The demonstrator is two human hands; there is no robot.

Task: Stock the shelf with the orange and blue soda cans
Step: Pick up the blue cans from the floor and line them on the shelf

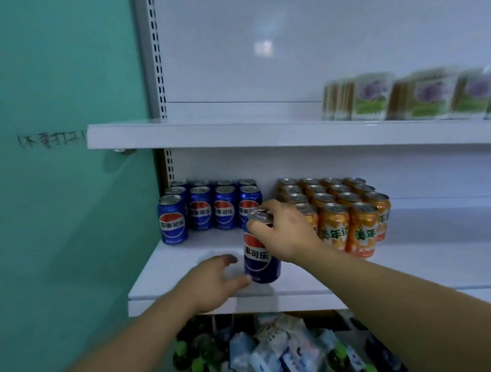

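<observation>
- Far left: green wall [47, 203] w/ faint writing we can't read; nothing of the task there.
- Left part of the middle shelf [189, 302]: blue cans [202, 212] stand upright in rows toward the back, labels out. One sits further fwd at the left end, so we judge a new front row is being built.
- Left hand [214, 280]: fingers spread & relaxed, clamped on nothing, low by the base of the blue can [261, 258]. Thumb is at or just beside it, which we read as a steadying/guide hand.
- Blue can: near the shelf's front edge, ahead of the rightmost blue column, label facing us. Resting or just above the shelf, we can't tell.
- Right hand [283, 227]: fingers curled round the can's top rim from above, a grip that lets it set the can down w/o knocking neighbours.
- Right of that: orange cans [348, 221] in a packed block, just beside the right wrist. Tight spot, so we'd watch for a bump.
- Upper shelf [234, 139], far right: blurred boxes [408, 97], not part of the job.
</observation>
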